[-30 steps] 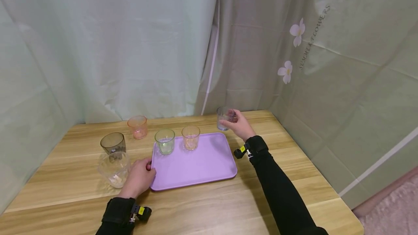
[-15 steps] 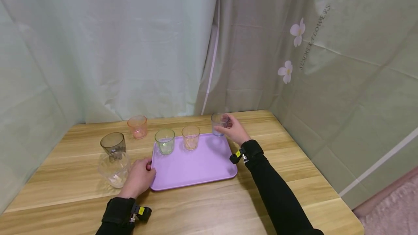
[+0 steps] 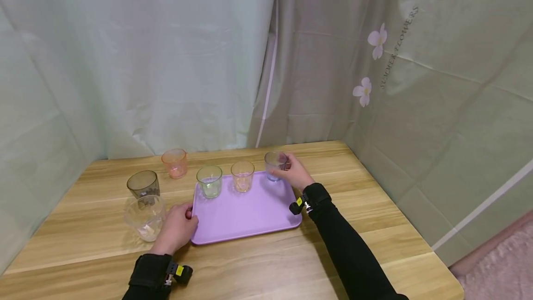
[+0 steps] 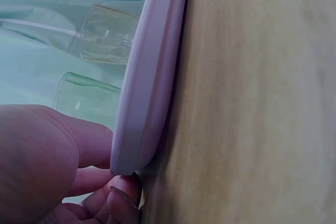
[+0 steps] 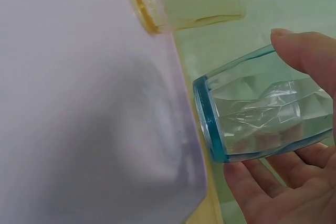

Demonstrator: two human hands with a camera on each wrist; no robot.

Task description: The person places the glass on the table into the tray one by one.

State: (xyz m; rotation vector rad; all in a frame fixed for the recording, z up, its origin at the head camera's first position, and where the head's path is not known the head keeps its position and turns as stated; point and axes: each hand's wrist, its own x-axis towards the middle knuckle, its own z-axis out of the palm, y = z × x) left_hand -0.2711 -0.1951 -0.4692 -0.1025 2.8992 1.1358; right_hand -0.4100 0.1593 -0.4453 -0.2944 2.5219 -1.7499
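A lilac tray (image 3: 245, 216) lies on the wooden table. My left hand (image 3: 176, 228) pinches its left edge, with the thumb over the rim and fingertips below it in the left wrist view. At the tray's far right corner, my right hand (image 3: 296, 173) grips a clear blue-tinted glass (image 5: 257, 116) between thumb and fingers. The glass is upright in the head view; whether its base touches the tray, I cannot tell. Along the tray's far side stand a green glass (image 3: 209, 184) and a yellow-orange glass (image 3: 242, 178).
Left of the tray on the table (image 3: 250, 272) are a pinkish-orange glass (image 3: 175, 165), a smoky brown glass (image 3: 141, 183) and a larger clear glass (image 3: 143, 219). The clear one is close beside my left hand. Curtains (image 3: 187, 59) hang behind the table and along its sides.
My right hand has carried the blue-tinted glass left and nearer, from beyond the tray to over its far right corner. My left hand has stayed at the tray's edge.
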